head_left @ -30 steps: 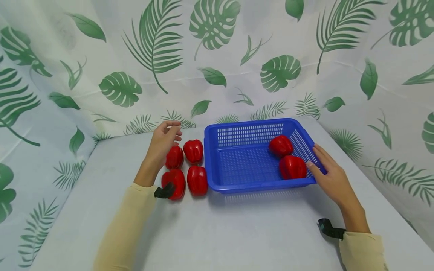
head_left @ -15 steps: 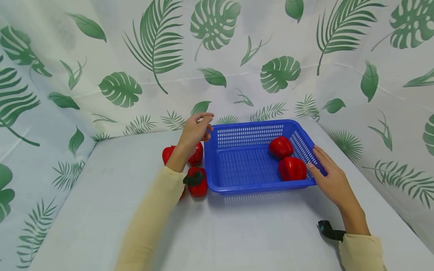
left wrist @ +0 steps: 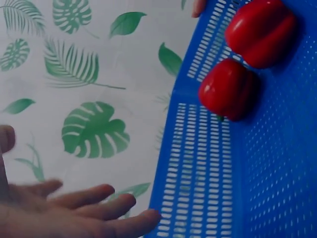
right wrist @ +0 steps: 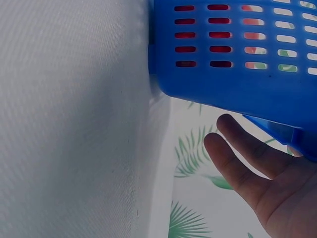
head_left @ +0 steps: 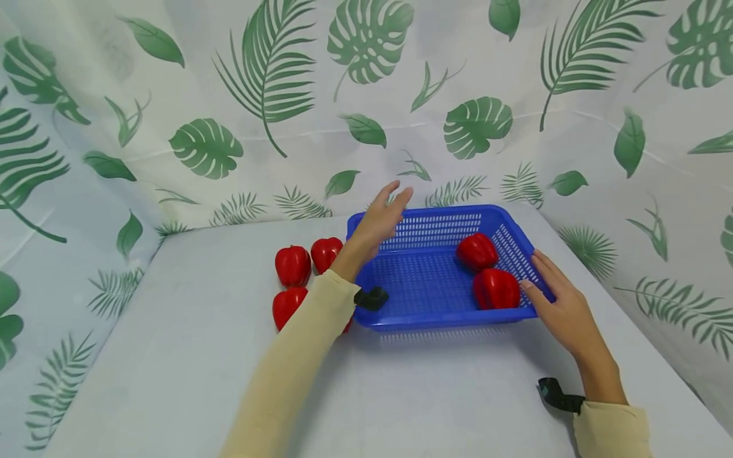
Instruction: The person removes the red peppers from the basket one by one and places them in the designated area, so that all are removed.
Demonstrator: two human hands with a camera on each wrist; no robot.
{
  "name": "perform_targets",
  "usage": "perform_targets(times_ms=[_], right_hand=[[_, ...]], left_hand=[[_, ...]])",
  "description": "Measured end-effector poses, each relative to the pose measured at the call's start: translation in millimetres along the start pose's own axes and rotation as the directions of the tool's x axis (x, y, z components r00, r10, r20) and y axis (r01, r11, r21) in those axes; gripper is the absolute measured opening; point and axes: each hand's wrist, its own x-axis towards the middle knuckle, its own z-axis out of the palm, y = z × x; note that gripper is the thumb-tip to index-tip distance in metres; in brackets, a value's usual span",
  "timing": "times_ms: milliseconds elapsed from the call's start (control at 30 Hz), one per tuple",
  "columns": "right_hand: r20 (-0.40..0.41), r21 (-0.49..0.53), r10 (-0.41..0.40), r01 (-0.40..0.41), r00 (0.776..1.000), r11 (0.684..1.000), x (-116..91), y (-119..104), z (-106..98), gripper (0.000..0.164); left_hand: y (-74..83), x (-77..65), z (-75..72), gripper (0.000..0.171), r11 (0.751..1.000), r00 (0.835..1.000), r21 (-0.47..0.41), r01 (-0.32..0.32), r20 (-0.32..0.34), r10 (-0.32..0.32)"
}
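Observation:
My left hand (head_left: 375, 224) hangs over the left end of a blue plastic basket (head_left: 441, 319), fingers spread and holding nothing; the left wrist view shows its fingers (left wrist: 101, 203) stretched out. At the basket's right side, my right hand (head_left: 564, 308) grips the rim, thumb over the edge and fingers along the outside. Two of its fingers (right wrist: 237, 171) extend straight below the rim in the right wrist view. Two red bell peppers lie inside at the right, a farther one (head_left: 477, 252) and a nearer one (head_left: 496, 289).
Left of the basket, several red bell peppers, one of them at the back (head_left: 293, 266), sit on the white table (head_left: 172, 356). My left forearm partly covers them. A leaf-print cloth (head_left: 286, 95) hangs behind the table and along its sides.
My left hand has moved right, from above the loose peppers to over the basket's left end, its fingers opening out. The right hand has stayed at the rim.

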Motion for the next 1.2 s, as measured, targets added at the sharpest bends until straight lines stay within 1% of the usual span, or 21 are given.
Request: perform_targets(times_ms=[67, 167, 267, 333, 467, 600, 667, 767, 867, 1000, 1100, 1200], right_hand=[[0.004, 0.004, 0.002, -0.002, 1.000, 1.000, 0, 0, 0, 0.070], [0.003, 0.006, 0.004, -0.004, 1.000, 1.000, 0, 0, 0, 0.070], [-0.002, 0.007, 0.008, -0.008, 1.000, 1.000, 0, 0, 0, 0.070], [-0.004, 0.010, 0.011, -0.011, 1.000, 1.000, 0, 0, 0, 0.070], [-0.007, 0.013, 0.015, -0.015, 1.000, 1.000, -1, 0, 0, 0.070], [-0.012, 0.018, 0.008, -0.007, 1.000, 1.000, -2, -1, 0, 0.070], [-0.016, 0.021, 0.001, -0.001, 1.000, 1.000, -2, 0, 0, 0.070], [-0.018, 0.026, -0.007, 0.008, 1.000, 1.000, -2, 0, 0, 0.069], [-0.017, 0.028, -0.006, 0.007, 1.000, 1.000, -2, 0, -1, 0.070], [-0.013, 0.021, -0.002, 0.003, 1.000, 1.000, -3, 0, -1, 0.070], [-0.012, 0.014, -0.003, 0.004, 1.000, 1.000, -3, 1, -1, 0.070], [-0.012, 0.012, -0.003, 0.003, 1.000, 1.000, -3, 1, -1, 0.070]], left_hand=[[-1.3, 4.6, 7.4, 0.073, 1.000, 0.996, 0.012, 0.014, 0.088, -0.015], [-2.2, 12.0, 18.1, 0.076, 0.999, 0.979, 0.030, 0.012, 0.204, -0.018], [-2.4, 19.3, 28.7, 0.078, 0.999, 0.963, 0.049, 0.004, 0.269, -0.017], [-3.0, 23.7, 35.2, 0.079, 0.998, 0.952, 0.061, 0.014, 0.305, -0.032], [-7.7, 32.0, 46.7, 0.075, 0.995, 0.937, 0.095, 0.024, 0.345, -0.056], [-13.6, 39.1, 57.8, 0.074, 0.992, 0.933, 0.125, 0.009, 0.357, -0.054], [-15.6, 41.5, 62.9, 0.076, 0.991, 0.933, 0.134, 0.026, 0.351, -0.072], [-17.4, 43.9, 69.9, 0.080, 0.987, 0.940, 0.143, 0.075, 0.319, -0.118], [-20.1, 45.0, 75.7, 0.083, 0.977, 0.947, 0.182, 0.110, 0.278, -0.159], [-26.3, 46.7, 82.1, 0.082, 0.964, 0.952, 0.241, 0.113, 0.251, -0.174], [-31.9, 48.1, 86.0, 0.082, 0.959, 0.958, 0.265, 0.105, 0.232, -0.169], [-37.4, 50.0, 90.3, 0.082, 0.954, 0.962, 0.277, 0.112, 0.211, -0.174]])
